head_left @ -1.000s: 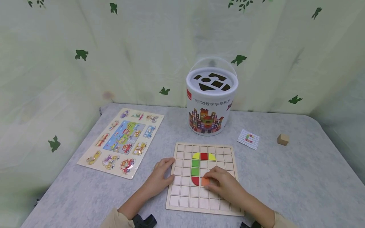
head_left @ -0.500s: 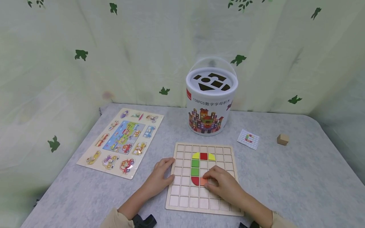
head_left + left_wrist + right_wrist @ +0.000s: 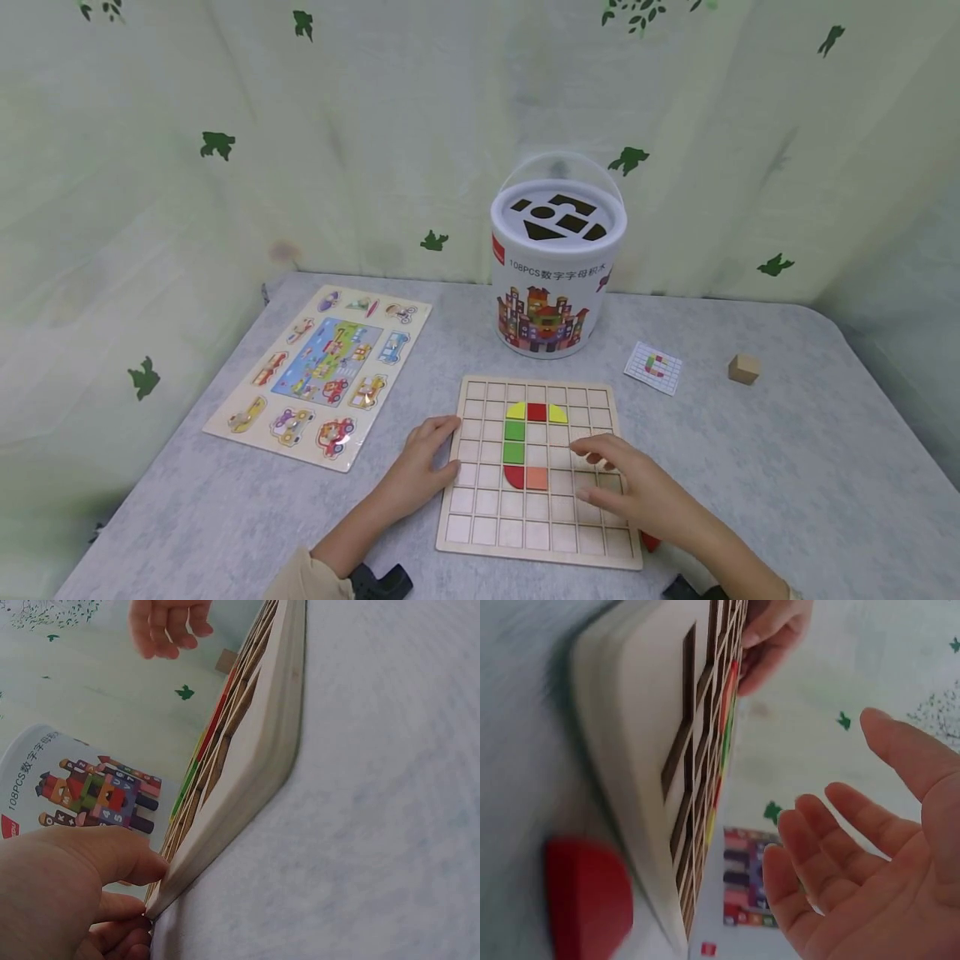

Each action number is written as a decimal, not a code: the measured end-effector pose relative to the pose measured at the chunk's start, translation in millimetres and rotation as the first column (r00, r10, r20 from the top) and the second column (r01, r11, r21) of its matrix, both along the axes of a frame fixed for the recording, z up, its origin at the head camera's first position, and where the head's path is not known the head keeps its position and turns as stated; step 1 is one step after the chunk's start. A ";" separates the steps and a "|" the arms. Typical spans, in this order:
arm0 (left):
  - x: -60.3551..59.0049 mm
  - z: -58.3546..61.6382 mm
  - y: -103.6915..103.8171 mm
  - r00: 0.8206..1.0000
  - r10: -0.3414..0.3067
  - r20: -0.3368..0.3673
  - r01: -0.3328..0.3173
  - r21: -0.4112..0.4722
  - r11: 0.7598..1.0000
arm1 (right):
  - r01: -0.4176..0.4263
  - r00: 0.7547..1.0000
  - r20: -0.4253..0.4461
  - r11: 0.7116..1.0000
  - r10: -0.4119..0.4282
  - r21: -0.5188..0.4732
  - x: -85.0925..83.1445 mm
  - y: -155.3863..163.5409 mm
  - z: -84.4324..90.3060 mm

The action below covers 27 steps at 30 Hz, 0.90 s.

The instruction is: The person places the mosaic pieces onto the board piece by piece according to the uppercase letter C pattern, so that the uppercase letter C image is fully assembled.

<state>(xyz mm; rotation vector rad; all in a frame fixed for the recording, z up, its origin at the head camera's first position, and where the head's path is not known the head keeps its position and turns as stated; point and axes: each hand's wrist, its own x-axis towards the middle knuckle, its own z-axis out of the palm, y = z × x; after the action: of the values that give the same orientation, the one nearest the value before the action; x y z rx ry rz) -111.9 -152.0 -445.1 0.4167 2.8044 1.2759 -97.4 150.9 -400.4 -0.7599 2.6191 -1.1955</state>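
Note:
A wooden grid board (image 3: 592, 542) lies flat on the table. It holds yellow, red and green tiles in a curved line, ending in an orange tile (image 3: 536, 478). My left hand (image 3: 447, 450) grips the board's left edge; in the left wrist view my thumb (image 3: 139, 862) lies on the board (image 3: 255, 750) and the other fingers curl against its side. My right hand (image 3: 594, 477) hovers open over the board's right half, holding nothing. In the right wrist view its fingers (image 3: 817, 840) are spread. A loose red piece (image 3: 649, 542) lies at the board's near right corner.
A white bucket (image 3: 557, 275) with shape holes in its lid stands behind the board. A small pattern card (image 3: 653, 366) and a wooden cube (image 3: 744, 368) lie at the right. A vehicle puzzle board (image 3: 322, 371) lies at the left. Curtains enclose the table.
My right hand has let go of the orange tile, which now sits in its cell, and has moved right and opened. The left hand has stayed put.

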 end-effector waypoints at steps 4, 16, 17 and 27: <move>0.1 0.2 0.2 1.000 0.000 0.000 0.000 -0.006 1.000 | 0.006 0.996 -0.094 1.000 -0.005 0.006 10.9 21.4 -0.2; -0.5 0.4 0.0 1.000 -0.001 -0.008 0.001 -0.008 1.000 | -0.077 0.997 0.031 0.997 0.077 0.006 27.7 68.9 -18.6; -0.6 0.1 0.0 1.000 -0.001 -0.007 0.001 -0.008 1.000 | -0.080 0.992 0.099 0.997 0.079 0.011 28.2 71.1 -19.8; -1.2 -0.4 0.4 1.000 -0.002 -0.012 0.002 -0.011 1.000 | -0.157 0.988 0.009 0.988 0.157 0.013 28.3 80.2 -37.6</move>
<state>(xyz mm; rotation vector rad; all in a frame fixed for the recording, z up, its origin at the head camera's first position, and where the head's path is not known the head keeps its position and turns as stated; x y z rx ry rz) -113.1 -151.6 -445.5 0.4284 2.8184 1.2617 -69.0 231.2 -437.9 -0.9371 2.5048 -1.1336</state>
